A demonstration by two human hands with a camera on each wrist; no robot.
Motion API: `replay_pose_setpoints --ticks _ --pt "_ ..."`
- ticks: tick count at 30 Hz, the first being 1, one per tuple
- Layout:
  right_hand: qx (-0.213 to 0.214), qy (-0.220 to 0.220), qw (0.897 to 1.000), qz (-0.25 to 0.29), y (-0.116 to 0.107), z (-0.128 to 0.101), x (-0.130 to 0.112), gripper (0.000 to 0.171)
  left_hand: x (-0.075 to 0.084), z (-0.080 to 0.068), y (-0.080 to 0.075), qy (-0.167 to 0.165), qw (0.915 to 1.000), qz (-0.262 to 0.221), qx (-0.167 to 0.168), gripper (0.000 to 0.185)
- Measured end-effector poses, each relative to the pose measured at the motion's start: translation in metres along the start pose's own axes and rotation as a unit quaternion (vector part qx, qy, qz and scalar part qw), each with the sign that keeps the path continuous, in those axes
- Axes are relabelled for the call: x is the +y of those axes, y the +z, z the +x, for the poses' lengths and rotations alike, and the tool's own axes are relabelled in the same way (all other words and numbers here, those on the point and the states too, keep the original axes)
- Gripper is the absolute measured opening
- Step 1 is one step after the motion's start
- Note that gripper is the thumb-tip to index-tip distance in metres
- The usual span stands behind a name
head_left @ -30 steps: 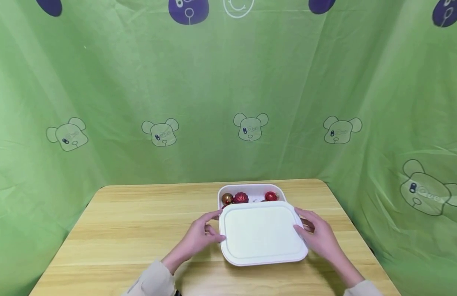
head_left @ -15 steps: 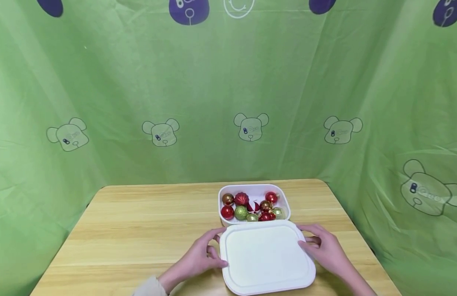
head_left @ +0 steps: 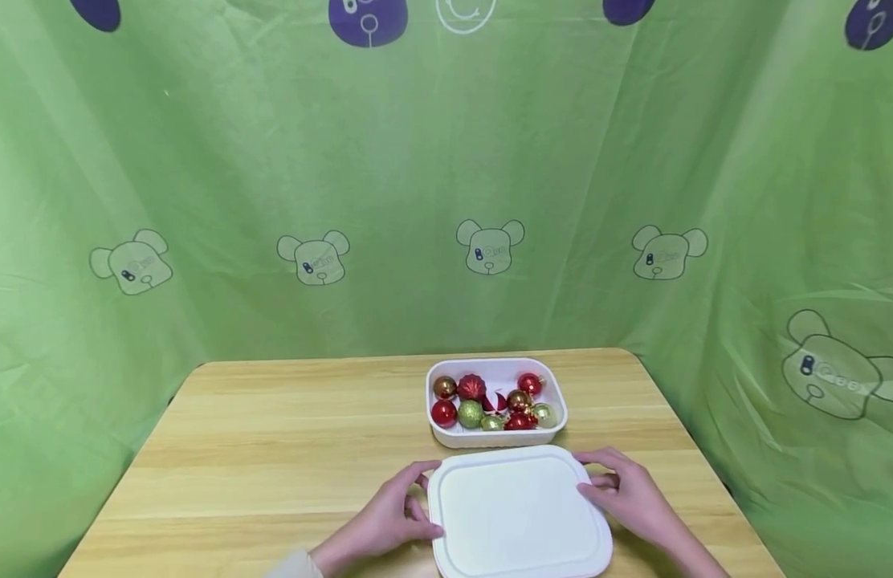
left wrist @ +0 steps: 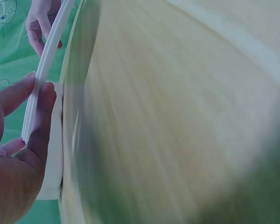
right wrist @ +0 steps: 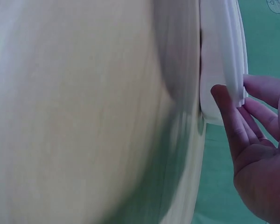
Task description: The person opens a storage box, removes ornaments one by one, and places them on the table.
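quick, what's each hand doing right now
Left hand: holding the white lid by its left edge.
Right hand: holding the same lid by its right edge.

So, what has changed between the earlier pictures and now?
The white lid moved nearer the viewer, and no longer hides the front of the white box. The left hand and right hand moved with it, still gripping its edges. The box and its ornaments stayed put.
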State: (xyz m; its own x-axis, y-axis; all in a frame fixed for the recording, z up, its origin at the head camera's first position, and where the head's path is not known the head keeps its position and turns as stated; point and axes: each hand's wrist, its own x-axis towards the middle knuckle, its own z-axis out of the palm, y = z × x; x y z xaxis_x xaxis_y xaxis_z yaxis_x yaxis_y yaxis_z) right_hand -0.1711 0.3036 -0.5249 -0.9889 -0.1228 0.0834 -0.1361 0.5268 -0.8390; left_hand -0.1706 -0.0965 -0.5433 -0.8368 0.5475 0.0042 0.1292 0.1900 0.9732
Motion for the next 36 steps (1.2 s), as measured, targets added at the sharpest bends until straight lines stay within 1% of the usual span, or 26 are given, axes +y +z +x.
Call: replay_pose_setpoints --ticks 3,9,14,18,25,30,36 --pt "-0.013 0.006 1.000 -0.006 0.001 0.003 0.002 0.047 -0.003 0.002 0.000 -0.009 1.0000 0.002 0.003 0.094" --pt "-0.022 0.017 0.999 -0.031 0.006 0.007 0.010 0.048 -0.008 0.004 -0.001 -0.023 0.9996 0.015 0.007 0.093" --pt "-0.018 0.013 0.998 -0.056 0.009 0.010 0.011 0.047 -0.009 0.006 -0.001 -0.022 0.9991 0.035 0.012 0.091" --pt "-0.015 0.006 0.997 -0.081 0.011 0.012 0.010 0.045 -0.009 0.007 -0.001 -0.016 0.9982 0.054 0.022 0.090" --pt "-0.014 0.005 0.993 -0.119 0.014 0.015 0.009 0.043 -0.009 0.008 -0.001 -0.019 0.9963 0.074 0.038 0.089" --pt "-0.012 0.001 0.992 -0.123 0.016 0.017 0.011 0.041 -0.011 0.008 0.000 -0.013 0.9947 0.092 0.043 0.088" --pt "-0.012 0.001 0.993 -0.119 0.018 0.017 0.015 0.040 -0.014 0.007 0.003 -0.006 0.9940 0.098 0.048 0.086"
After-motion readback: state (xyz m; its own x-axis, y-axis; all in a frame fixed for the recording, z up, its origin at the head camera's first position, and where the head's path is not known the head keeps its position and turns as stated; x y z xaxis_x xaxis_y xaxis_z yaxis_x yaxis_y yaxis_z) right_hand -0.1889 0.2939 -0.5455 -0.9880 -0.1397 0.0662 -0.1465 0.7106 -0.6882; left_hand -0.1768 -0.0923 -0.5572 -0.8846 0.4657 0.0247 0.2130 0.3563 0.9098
